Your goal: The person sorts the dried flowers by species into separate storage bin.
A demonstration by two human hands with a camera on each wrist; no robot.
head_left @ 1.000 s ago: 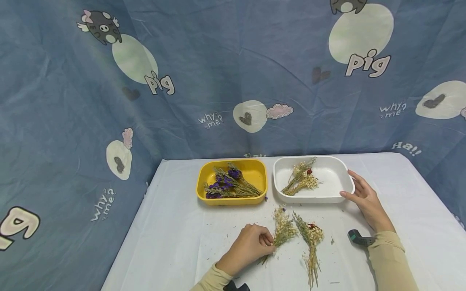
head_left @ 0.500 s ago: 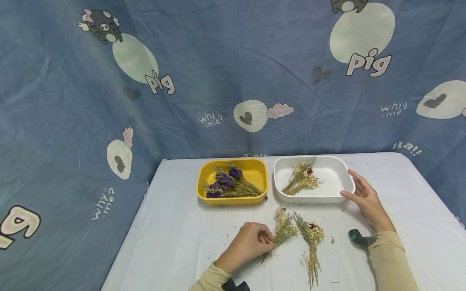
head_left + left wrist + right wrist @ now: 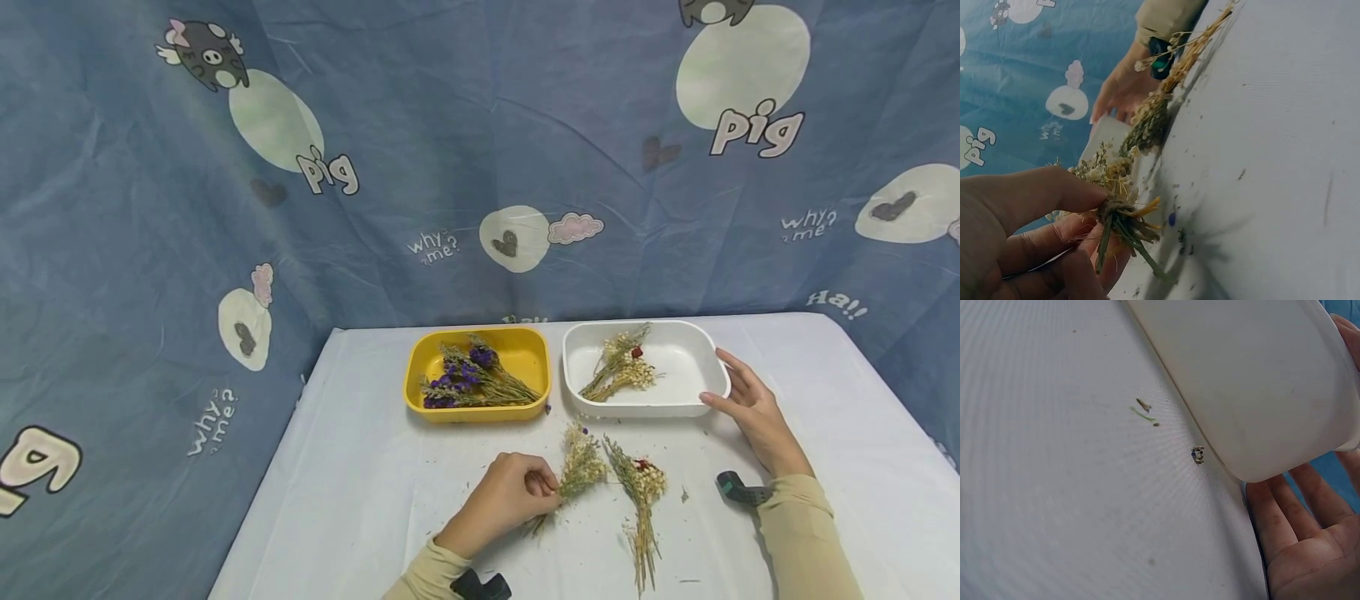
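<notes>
Between thumb and fingers, my left hand pinches a small bunch of pale dried flowers by its stems, low over the table. Twine is wound round the stems of this bunch in the left wrist view, and the cut ends stick out past the fingertips. My right hand grips the right end of a white tray, thumb at the front rim and fingers round the side. Inside that tray lie dried flowers with cream heads and a red bloom. Another bunch, cream and red, lies between the hands.
A yellow tray holding purple dried flowers stands left of the white one. Plant crumbs are scattered over the white tablecloth. Behind the table hangs a blue printed cloth.
My left hand has shifted slightly left and away from me, with the pale bunch in its fingers. The right hand and both trays have stayed in place.
</notes>
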